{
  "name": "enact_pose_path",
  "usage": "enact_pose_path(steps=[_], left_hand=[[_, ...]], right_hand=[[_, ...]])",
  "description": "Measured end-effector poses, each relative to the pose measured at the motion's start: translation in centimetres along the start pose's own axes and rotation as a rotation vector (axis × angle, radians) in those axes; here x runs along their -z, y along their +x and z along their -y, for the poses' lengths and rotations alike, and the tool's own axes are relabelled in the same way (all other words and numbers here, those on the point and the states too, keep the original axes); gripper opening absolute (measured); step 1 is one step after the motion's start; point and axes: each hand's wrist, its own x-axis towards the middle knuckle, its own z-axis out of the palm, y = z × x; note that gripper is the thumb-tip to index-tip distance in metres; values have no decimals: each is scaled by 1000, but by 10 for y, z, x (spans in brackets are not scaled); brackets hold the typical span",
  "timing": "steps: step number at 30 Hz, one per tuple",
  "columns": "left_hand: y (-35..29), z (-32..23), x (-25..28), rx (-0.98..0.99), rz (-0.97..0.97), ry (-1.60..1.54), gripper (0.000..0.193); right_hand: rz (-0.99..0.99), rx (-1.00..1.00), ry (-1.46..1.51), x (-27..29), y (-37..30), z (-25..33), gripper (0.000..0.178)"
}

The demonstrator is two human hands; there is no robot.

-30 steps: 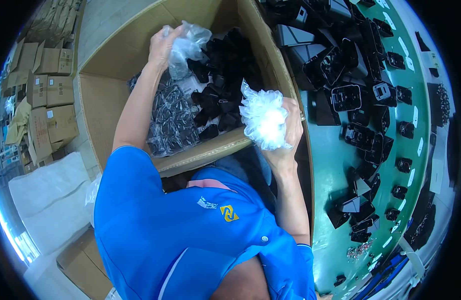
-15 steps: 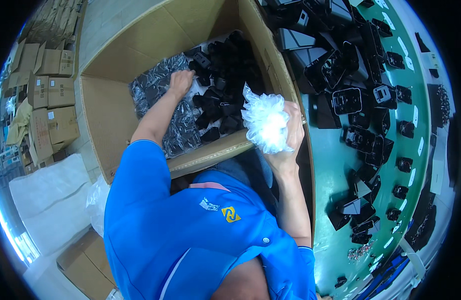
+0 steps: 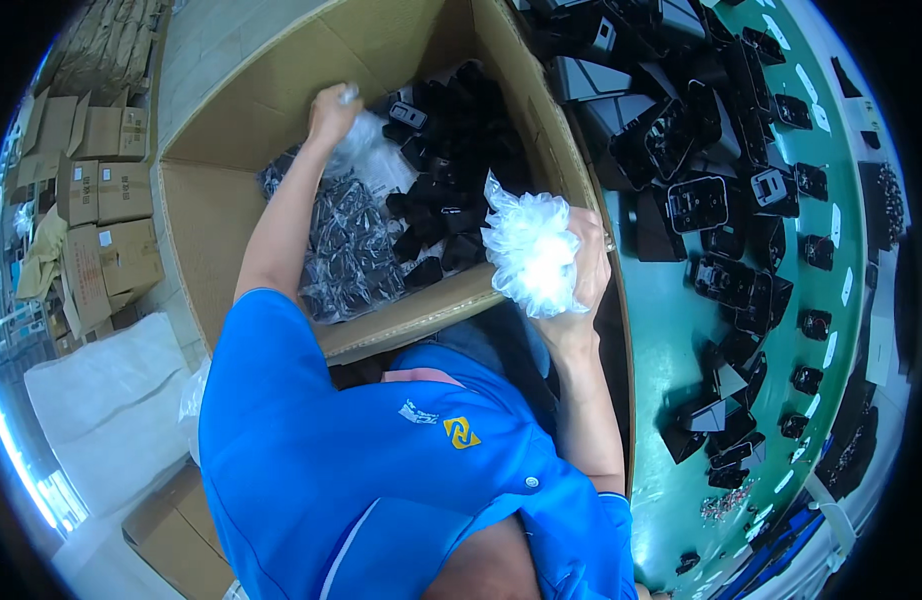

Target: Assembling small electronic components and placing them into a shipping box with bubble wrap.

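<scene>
Inside the large cardboard box point(image 3: 211, 210), my left hand point(image 3: 331, 113) is closed on a clear plastic bag point(image 3: 364, 148). A bit of the plastic pokes out by its fingers, and the rest spreads below over the contents. Under my left forearm lie dark pieces wrapped in clear plastic point(image 3: 353, 240). Loose black plastic parts point(image 3: 446, 190) fill the box's right side. My right hand point(image 3: 584, 268) grips a crumpled bunch of clear plastic bags point(image 3: 534, 250) above the box's near right corner. The bunch hides most of its fingers.
Along the right runs a green work table point(image 3: 666, 330) with black housings point(image 3: 696, 203) heaped on it and small black units point(image 3: 816, 252) in a row. Cardboard cartons point(image 3: 126, 190) stack at the far left. White sheet material point(image 3: 106, 375) lies at the left.
My left hand has moved left and away from me, drawing up plastic. The wrapped pieces have shifted nearer to me, showing more clear plastic. My right hand stays nearly still with its bunch.
</scene>
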Motion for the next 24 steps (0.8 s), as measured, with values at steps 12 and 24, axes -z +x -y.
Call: enact_pose_path(steps=[12, 24], left_hand=[[-8, 38, -74, -185, 101, 607, 22], [-57, -199, 32, -365, 219, -374, 43]], right_hand=[[4, 25, -56, 0, 1, -1, 42], [212, -152, 86, 13, 13, 6, 82]])
